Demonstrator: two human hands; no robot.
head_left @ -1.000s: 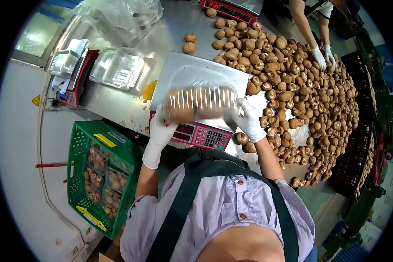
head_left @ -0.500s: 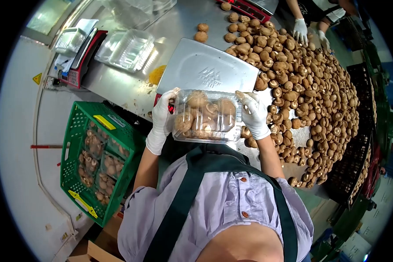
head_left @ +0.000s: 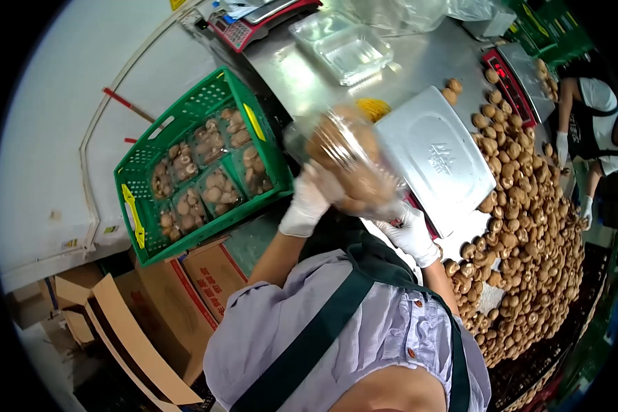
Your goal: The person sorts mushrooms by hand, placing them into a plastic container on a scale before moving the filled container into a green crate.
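A clear plastic box of brown mushrooms (head_left: 347,154), blurred by motion, is held tilted in front of my chest. My gloved left hand (head_left: 312,199) grips its lower left side. At its lower right corner, my gloved right hand (head_left: 408,230) has its fingers closed on the edge. Just right of the box stands a scale with a bare silver plate (head_left: 436,158). To the left, a green crate (head_left: 279,161) holds several packed mushroom boxes (head_left: 220,192).
Loose mushrooms (head_left: 522,240) cover the right of the metal table (head_left: 275,72). Empty clear trays (head_left: 353,55) and a red scale (head_left: 257,24) stand at the back. A co-worker's gloved hands (head_left: 562,147) are at the far right. Cardboard boxes (head_left: 161,309) lie lower left.
The view has turned toward the left, so the crate appears nearer the middle. The mushroom box has gone from level to tilted, in both my hands, and has moved off the scale's front toward the crate.
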